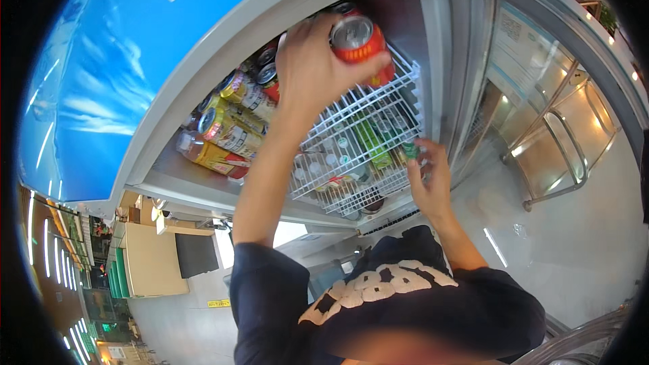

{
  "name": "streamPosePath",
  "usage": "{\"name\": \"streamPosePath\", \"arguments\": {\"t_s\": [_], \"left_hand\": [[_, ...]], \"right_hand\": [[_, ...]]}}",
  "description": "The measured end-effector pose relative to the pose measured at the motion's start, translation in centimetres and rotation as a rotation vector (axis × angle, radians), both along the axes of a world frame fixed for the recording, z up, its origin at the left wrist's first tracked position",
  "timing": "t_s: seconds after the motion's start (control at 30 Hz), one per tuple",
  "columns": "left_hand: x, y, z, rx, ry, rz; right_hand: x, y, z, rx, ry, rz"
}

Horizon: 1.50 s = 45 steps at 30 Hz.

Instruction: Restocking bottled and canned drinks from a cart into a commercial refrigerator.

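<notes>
Inside a drinks refrigerator, my left hand (314,63) is around a red drink can (359,40) above the front right of a white wire shelf (350,116). My right hand (430,177) is lower, at the shelf's right edge, its fingertips at a green bottle cap or can top (409,150); whether it grips this is unclear. Yellow cans (223,121) lie left of my left forearm, beside a plastic bottle with a red and yellow label (210,154). Darker cans (268,71) are partly hidden behind my left hand. Green packages and white-capped bottles show beneath the shelf wires.
The refrigerator's pale frame (167,81) curves around the opening, below a blue printed panel (101,76). At the right stands its glass door (527,50), with a metal-framed cart (552,157) beyond. A beige cabinet (152,258) is at the lower left.
</notes>
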State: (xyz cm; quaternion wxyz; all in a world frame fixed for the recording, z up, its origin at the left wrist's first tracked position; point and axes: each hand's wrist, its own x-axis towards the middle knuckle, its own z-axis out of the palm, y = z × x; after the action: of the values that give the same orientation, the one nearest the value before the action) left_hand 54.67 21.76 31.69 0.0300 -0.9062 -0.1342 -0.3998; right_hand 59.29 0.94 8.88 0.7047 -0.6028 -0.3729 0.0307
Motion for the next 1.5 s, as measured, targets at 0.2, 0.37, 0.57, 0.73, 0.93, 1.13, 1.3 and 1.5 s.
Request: {"name": "streamPosePath", "arguments": {"t_s": [0.2,0.37,0.57,0.73,0.93,1.13,1.3,1.5], "left_hand": [[6.8,6.3,-2.1,0.121,0.172,0.209],[7.5,7.3,-4.1,0.288,0.236,0.391],[4.1,3.2,-5.8,0.322,0.058,0.251],[-6.7,-5.6,-10.8,0.031,-0.077,-0.109],[-27.7,-13.2,-24.8,-0.469,-0.076,0.374],[-46.9,-26.5,-32.6,-0.832,-0.12,0.947],[-53.9,-33.3,-35.0,-0.898,-0.337,1.302],[-58.8,-35.5,-37.9,-0.823,-0.706,1.514]], "right_hand": [[-2.1,-6.6,-6.2,-0.195,0.085,0.026],[-2.0,-10.0,-7.8,-0.317,0.115,-0.004],[-1.7,-9.0,-5.3,-0.369,0.038,0.003],[-2.4,-7.0,-5.1,-0.361,-0.024,0.041],[-8.4,-2.9,-6.1,-0.455,-0.058,0.367],[-18.6,1.2,-6.8,-0.563,-0.269,0.795],[-31.8,4.8,-5.7,-0.661,-0.446,1.284],[-50.4,7.0,-6.5,-0.569,-0.982,1.69]]}}
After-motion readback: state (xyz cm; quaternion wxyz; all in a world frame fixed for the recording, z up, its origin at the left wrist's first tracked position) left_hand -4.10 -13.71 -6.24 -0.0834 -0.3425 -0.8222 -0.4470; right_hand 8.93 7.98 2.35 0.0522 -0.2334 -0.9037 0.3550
